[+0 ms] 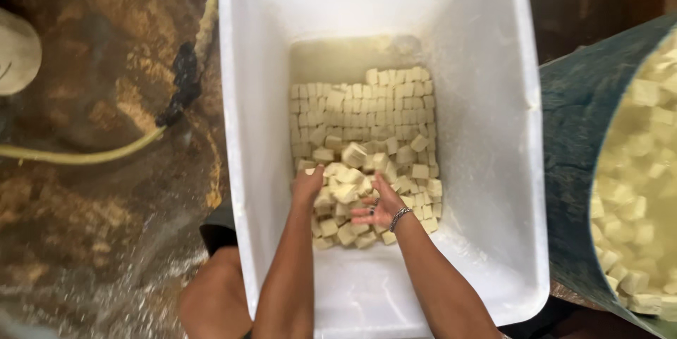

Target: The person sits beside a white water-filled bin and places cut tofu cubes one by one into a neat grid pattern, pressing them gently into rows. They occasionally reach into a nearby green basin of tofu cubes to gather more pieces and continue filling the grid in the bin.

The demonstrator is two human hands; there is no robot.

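Note:
A deep white tub [486, 134] stands below me, its bottom covered with several pale cream cubes [367, 110] in cloudy liquid. Neat rows of cubes lie at the far side; a loose heap [352, 170] lies nearer to me. My left hand [307, 185] reaches down into the heap, fingers curled among the cubes. On the other side of the pile my right hand [381, 206], with a bead bracelet at the wrist, has its palm up and fingers spread. Between the two hands sit loose cubes.
A dark green barrel [578, 170] at the right holds more cubes in yellowish liquid. Wet brown ground [106, 226] lies at the left, crossed by a yellow hose [77, 157]. A pale round object [17, 50] sits at the far left. My knee [211, 297] shows at the bottom.

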